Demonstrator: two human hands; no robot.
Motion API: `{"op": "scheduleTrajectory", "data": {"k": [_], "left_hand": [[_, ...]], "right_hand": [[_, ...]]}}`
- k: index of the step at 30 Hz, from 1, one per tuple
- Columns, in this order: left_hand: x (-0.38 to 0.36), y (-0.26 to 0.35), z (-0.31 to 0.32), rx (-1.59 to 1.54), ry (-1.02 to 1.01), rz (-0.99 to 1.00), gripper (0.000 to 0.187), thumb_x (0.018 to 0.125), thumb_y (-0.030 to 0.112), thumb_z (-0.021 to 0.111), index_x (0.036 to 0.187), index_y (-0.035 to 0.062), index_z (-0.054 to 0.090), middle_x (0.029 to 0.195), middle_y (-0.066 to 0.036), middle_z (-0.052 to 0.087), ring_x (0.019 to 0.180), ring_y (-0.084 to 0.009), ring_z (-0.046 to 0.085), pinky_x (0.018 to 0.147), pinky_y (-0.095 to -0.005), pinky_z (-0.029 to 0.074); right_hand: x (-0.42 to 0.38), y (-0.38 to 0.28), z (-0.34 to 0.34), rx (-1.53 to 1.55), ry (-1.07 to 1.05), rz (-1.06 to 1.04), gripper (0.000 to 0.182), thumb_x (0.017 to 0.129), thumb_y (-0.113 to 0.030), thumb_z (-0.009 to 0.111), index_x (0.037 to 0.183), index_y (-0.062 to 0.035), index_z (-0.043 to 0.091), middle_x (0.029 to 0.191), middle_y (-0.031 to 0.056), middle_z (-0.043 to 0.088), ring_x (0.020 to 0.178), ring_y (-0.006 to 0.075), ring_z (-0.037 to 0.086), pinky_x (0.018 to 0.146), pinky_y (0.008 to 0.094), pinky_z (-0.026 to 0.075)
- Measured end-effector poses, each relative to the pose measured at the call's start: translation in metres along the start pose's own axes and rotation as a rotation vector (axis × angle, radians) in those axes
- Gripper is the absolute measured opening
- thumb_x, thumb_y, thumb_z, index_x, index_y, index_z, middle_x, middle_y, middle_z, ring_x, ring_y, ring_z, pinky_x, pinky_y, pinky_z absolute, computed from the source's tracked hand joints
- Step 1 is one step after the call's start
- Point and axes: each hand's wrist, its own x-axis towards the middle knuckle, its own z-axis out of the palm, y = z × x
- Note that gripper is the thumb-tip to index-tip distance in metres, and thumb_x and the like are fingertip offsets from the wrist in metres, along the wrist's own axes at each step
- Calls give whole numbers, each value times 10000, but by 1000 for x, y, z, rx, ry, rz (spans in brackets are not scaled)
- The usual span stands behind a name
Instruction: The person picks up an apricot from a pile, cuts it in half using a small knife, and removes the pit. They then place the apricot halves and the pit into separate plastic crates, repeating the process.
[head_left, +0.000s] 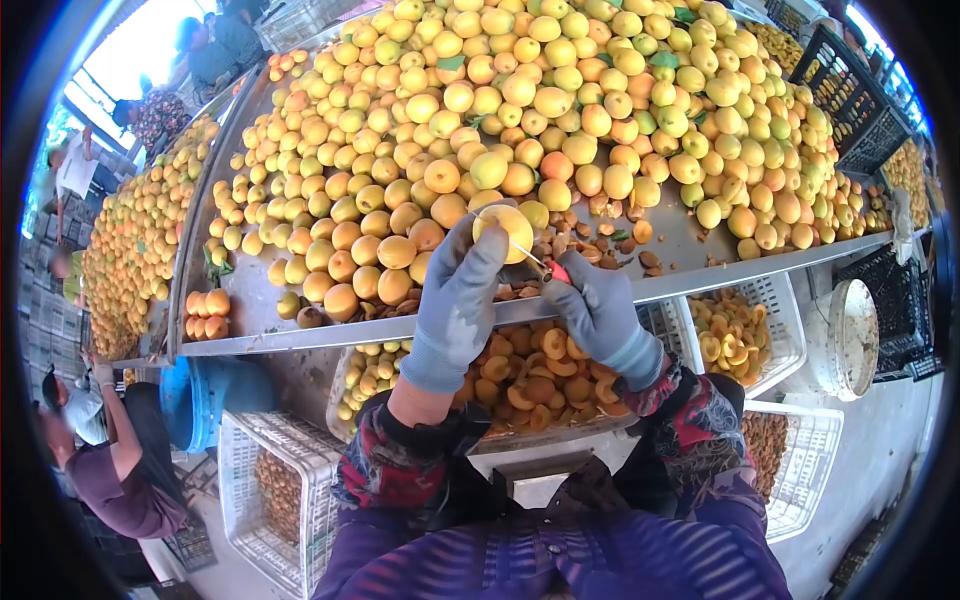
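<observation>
My left hand [458, 300], in a grey-blue glove, holds a yellow apricot [503, 233] above the metal table's front edge. My right hand [600, 312], gloved the same way, is closed on the red handle of a small knife [558, 271], whose thin blade reaches to the apricot. Behind both hands a big heap of yellow-orange apricots [560, 100] covers the metal table [290, 345]. Brown pits [590, 240] lie just beyond the knife. Below my hands, a container holds halved apricots [535, 375].
White crates [285, 430] stand at lower left and right [815, 455]. A blue bucket [205, 395] is left, a white bucket [855, 340] right. Black crates [850, 100] stand at right. Another person [125, 460] sits at lower left; more people are at upper left.
</observation>
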Motion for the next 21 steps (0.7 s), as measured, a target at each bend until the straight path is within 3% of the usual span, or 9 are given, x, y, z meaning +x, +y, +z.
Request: {"op": "scheduleTrajectory", "data": {"k": [2,5,9,11,12,14,18,19,21], "left_hand": [[3,-6,-7,391,-28,316,495,835,67,687,1278,-17,483,1079,-28,584,954,-84,553,828,-221,473],[-1,2,-2,724,16,459,496,837,54,680,1289,-4,481,1074,-24,585,944,-73,548,812,-209,476],[6,0,-4,533,-14,433,497,835,50,679,1291,8,485,1082,-38,580,947,-70,545,820,-208,481],[4,0,7,348,-15,447,526,834,66,684,1304,-7,460,1109,-53,567,957,-82,545,843,-223,482],[6,-2,3,347,-14,445,526,834,66,684,1304,-7,460,1109,-53,567,957,-82,545,843,-223,482],[13,-6,-14,235,14,376,555,842,87,679,1322,-24,425,1139,-56,554,988,-99,544,848,-236,484],[5,-12,0,660,-167,417,558,888,200,645,1335,-29,400,1164,-63,517,1019,-135,549,886,-244,464],[2,-16,3,785,-233,417,551,908,252,617,1334,-26,404,1184,-87,504,1045,-158,542,912,-263,440],[5,-30,-3,921,-234,490,501,940,271,558,1323,-21,421,1212,-127,499,1092,-185,517,938,-295,411]], "right_hand": [[-1,-1,1,-65,41,-64,265,915,-291,578,850,-41,516,583,160,506,556,366,556,466,376,413],[0,2,3,-8,23,-54,260,917,-283,579,848,-39,517,567,151,482,518,334,551,453,369,399],[-1,1,5,288,-61,66,252,923,-263,574,833,-36,512,539,113,477,461,237,541,420,353,362],[-3,-7,3,439,-79,173,325,972,-291,488,785,-27,525,547,-17,488,442,52,391,426,196,264],[-2,-11,-2,438,-80,176,325,972,-291,488,785,-27,525,547,-17,488,442,52,391,426,196,264],[1,-14,-16,932,65,324,242,943,-251,559,815,-46,542,526,-12,446,473,56,410,436,212,295],[11,-15,-12,859,109,256,293,925,-250,600,1093,-12,573,776,-22,554,667,25,481,575,148,383],[12,-16,-13,754,64,237,400,900,-227,641,1208,0,525,962,-6,581,810,48,526,694,172,436],[12,-13,-4,954,95,185,383,901,-220,641,1203,-19,519,1029,5,581,905,64,535,779,226,460]]}}
